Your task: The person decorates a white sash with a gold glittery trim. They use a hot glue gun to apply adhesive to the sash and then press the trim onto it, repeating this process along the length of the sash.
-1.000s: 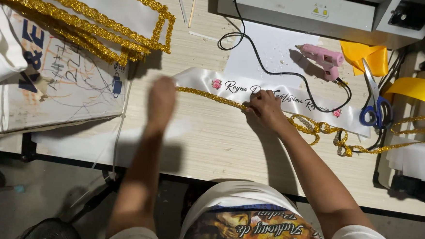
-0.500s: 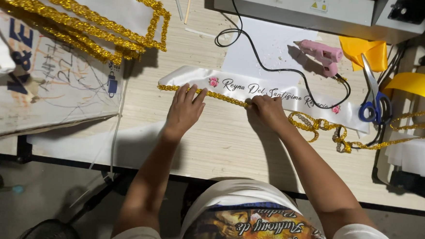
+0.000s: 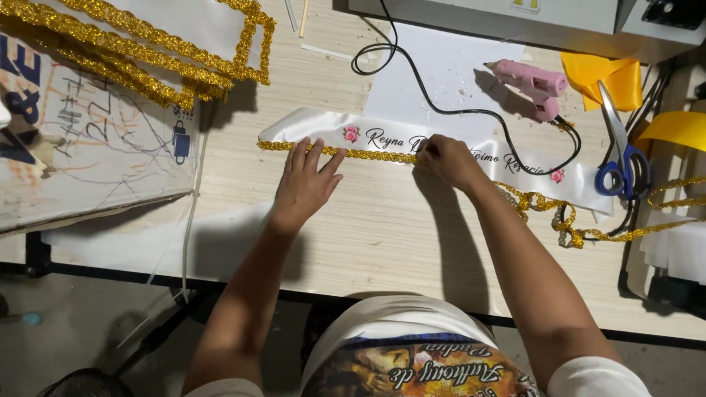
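Fingertips of the left hand (image 3: 305, 184) are spread flat, pressing the gold glitter trim (image 3: 335, 152) down onto the lower edge of the white satin sash (image 3: 308, 126). Nothing gripped, just palm-down pressure. Right hand (image 3: 449, 160) is curled, fingers bunched on the trim at the sash edge, at 3 o'clock from the left hand; looks like a pinch on the trim, but the exact grip is hidden by the knuckles.

Sash lies flat across the wooden table (image 3: 383, 240), running 9 to 3 o'clock, with printed script and small pink flowers. Trim is seated along the stretch under and between the hands; past the right hand it runs off loose and kinked toward 4 o'clock (image 3: 546, 209).

Judged step: trim being fixed along the sash's lower edge, roughly halfway along. Next move calls for feeding the loose trim straight along the edge without twist, keeping pressure on the seated part.

Pink glue gun (image 3: 530, 79) lies at 1 o'clock from the right hand, cord (image 3: 423, 89) crossing above the sash. Blue-handled scissors (image 3: 622, 156) at 3 o'clock, yellow ribbon (image 3: 609, 75) beyond. Finished gold-edged sashes (image 3: 136, 26) piled at 10 o'clock.
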